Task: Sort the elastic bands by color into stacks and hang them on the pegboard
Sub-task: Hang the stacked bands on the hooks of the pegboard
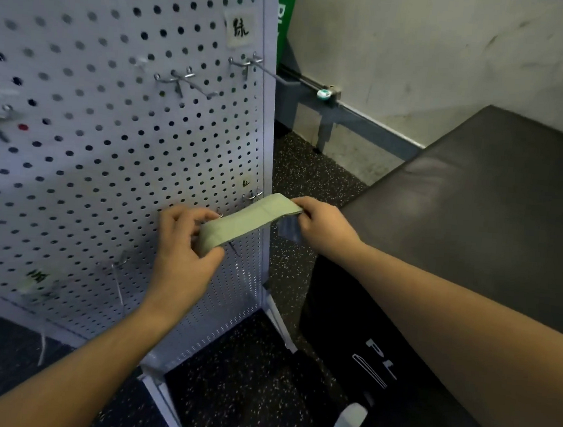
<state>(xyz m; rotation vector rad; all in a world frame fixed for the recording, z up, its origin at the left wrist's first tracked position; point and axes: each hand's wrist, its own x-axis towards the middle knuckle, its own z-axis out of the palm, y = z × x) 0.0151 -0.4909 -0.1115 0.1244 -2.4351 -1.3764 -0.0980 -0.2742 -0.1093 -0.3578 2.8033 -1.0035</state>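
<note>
A pale green elastic band [251,219] is being pinched at both ends, stretched between the left hand [183,249] and right hand [323,226], its long axis rising rightward. A hook [254,196] on the pegboard [109,152] is being approached just above the right-hand end. Something bluish under the right fingers is being obscured.

A handwritten Chinese character — 绿 — is seen on a white label [239,28] stuck to the pegboard [75,163]. White letters "PL" are printed on the black box [379,359]. Two smaller pegboard labels [246,183] are blurred — unreadable.
</note>
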